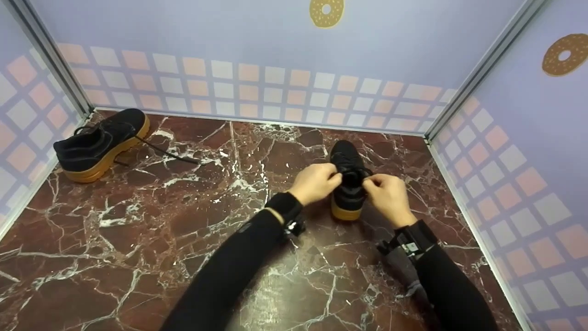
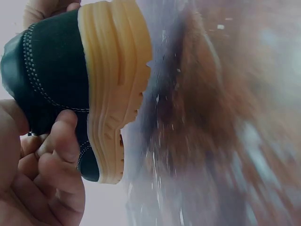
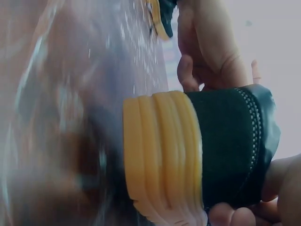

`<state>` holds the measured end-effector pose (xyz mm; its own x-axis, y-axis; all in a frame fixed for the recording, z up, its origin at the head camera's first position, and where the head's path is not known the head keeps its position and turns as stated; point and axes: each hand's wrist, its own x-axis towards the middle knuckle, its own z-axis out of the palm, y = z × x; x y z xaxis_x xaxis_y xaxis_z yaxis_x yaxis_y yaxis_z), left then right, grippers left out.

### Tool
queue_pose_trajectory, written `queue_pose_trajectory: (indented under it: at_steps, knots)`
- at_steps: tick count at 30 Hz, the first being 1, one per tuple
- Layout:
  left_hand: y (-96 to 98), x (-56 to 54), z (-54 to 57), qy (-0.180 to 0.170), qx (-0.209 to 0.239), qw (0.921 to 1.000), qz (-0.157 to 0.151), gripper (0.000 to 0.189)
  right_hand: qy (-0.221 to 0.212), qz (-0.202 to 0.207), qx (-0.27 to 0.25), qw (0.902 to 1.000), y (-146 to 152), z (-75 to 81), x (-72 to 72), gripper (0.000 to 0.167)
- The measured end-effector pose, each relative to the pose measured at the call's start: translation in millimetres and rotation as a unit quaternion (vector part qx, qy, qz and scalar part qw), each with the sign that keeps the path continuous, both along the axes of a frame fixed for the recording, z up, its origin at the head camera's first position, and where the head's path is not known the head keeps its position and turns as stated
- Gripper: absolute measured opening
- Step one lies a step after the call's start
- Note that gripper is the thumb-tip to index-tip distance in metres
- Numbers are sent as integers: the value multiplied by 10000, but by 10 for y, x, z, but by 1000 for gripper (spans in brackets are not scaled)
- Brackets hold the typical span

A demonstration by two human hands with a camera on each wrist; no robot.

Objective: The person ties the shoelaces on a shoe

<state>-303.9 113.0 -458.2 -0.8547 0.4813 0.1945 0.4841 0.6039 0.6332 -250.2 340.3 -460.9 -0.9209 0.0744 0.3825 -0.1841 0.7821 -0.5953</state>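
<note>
A black shoe (image 1: 347, 154) with a thick tan sole stands upright on the floor, toe toward the back wall and heel toward me. Dark laces (image 1: 353, 171) gather over its opening. From the shoe's left side my left hand (image 1: 318, 183) pinches at the laces, its curled fingers close against the upper (image 2: 56, 61). On the opposite side my right hand (image 1: 388, 195) pinches the lace between thumb and forefinger. Stitching and the ridged sole (image 3: 162, 155) show at the heel in the right wrist view. The lace ends are too dark and small to trace.
A second black shoe (image 1: 103, 145) with a tan sole lies at the far left by the corner, a loose lace (image 1: 167, 154) trailing right from it. Panel walls (image 1: 275, 46) bound the brown marbled floor (image 1: 151, 220) at the back, left and right.
</note>
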Motion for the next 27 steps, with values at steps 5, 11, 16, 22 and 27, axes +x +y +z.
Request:
queue_pose_trajectory:
  at_steps: [5, 11, 16, 22, 27]
  knots:
    - [306, -83, -14, 117, -98, 9998, 134, 32, -65, -214, -54, 9997, 259, -30, -75, 20]
    - [610, -130, -2, 8, -108, 9997, 207, 32, -58, -481, 46, 9988, 520, -52, -145, 20]
    - [733, -181, -8, -40, -271, 9991, 322, 33, 10, -556, 195, 9983, 605, -89, -198, 21]
    - [859, -211, 16, 102, -409, 9984, 376, 31, 84, -667, 244, 9974, 681, -115, -229, 22]
    - [984, -186, 46, 259, -660, 9964, 474, 32, 140, -744, 312, 9966, 781, -104, -210, 23]
